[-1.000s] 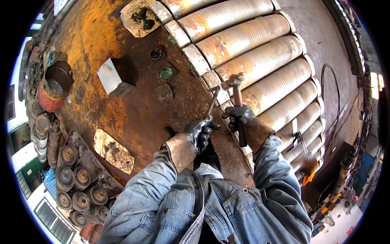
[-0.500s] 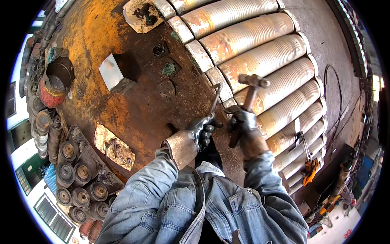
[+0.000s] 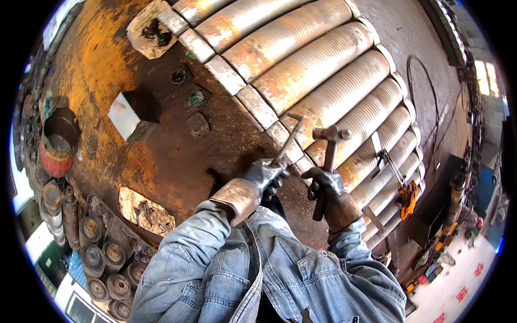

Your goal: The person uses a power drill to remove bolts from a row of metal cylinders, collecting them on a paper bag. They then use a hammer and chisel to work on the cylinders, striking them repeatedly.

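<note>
My left hand (image 3: pixel 265 176), in a dark glove with a tan cuff, is closed around a bent metal rod (image 3: pixel 291 137). The rod points up and away, its hooked end over the edge of the ribbed metal cylinders (image 3: pixel 312 83). Just to the right, my right hand (image 3: pixel 327 185), gloved the same way, grips the handle of a hammer (image 3: pixel 331 134) with its head up. The hammer head is apart from the rod. Pale end blocks (image 3: pixel 255 106) line the near ends of the cylinders. Whether the rod touches them, I cannot tell.
On the rusty surface at left stand a metal box (image 3: pixel 125 118) and a red-based bucket (image 3: pixel 58 142). A piece of cardboard (image 3: pixel 156 218) holds small metal parts. Round parts (image 3: pixel 114 252) are stacked at lower left. An orange cloth (image 3: pixel 408 199) lies at right by a tool.
The view has turned, so the cylinders and box sit further left in it. The hammer head has come lower, toward me. Both hands keep their grips.
</note>
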{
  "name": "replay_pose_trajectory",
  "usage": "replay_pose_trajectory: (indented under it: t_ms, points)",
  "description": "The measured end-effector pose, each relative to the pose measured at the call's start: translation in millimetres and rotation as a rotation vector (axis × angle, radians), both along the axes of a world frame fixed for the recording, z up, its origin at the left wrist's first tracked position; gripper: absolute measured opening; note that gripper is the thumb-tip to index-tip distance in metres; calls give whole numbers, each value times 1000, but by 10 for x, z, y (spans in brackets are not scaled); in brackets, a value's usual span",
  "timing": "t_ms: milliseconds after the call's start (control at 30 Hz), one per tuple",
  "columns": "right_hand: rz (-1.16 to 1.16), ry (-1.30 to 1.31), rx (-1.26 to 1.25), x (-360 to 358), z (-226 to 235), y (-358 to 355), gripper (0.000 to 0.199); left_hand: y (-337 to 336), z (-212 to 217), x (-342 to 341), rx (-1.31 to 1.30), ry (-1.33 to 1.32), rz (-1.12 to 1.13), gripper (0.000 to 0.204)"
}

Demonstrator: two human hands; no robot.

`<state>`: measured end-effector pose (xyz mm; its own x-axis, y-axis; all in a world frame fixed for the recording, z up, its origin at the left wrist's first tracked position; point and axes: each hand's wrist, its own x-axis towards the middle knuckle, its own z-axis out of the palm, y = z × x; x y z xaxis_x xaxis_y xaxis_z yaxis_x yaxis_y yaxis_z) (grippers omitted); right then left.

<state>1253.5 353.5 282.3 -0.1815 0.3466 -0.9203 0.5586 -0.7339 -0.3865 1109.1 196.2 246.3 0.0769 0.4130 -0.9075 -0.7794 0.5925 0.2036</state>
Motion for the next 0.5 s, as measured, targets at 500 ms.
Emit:
replay_pose_trajectory:
  t_ms: [500]
  points:
    - [-217, -237, 1, 1410, -121, 121, 17, 782, -1467, 1093, 54, 481, -382, 23]
